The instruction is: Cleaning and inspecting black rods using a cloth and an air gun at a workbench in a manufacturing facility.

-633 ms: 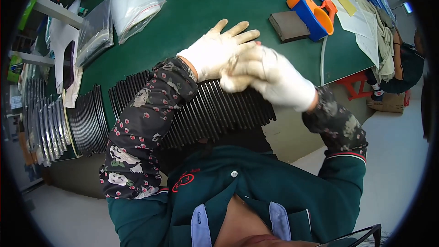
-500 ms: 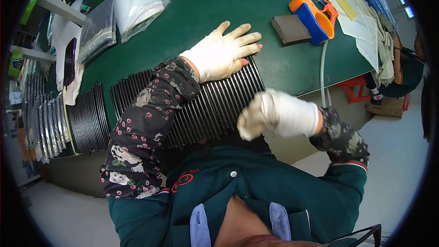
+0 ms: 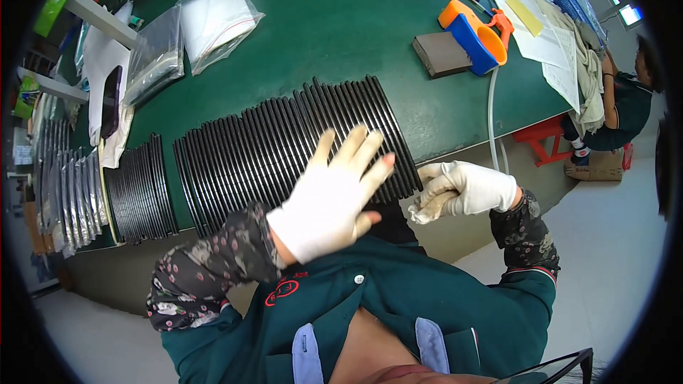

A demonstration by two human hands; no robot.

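Note:
A long row of thin, shiny black rods lies side by side along the near edge of the green table. My left hand, in a white glove with some fingertips bare, is over the right part of this row. Its fingers are spread and it holds nothing; whether the palm touches the rods I cannot tell. Beside the row's near right corner is my right hand, also gloved. Its fingers are curled together, and what they may hold is hidden. A second, smaller bundle of black rods lies to the left.
Plastic-wrapped rods lie far left, near a phone. Clear bags sit at the back left. A dark block touches an orange and blue holder. Papers cover the right side; a person sits beyond.
My left hand has come nearer from the rods' far ends, still spread. My right hand has moved slightly right and down to the row's near right corner.

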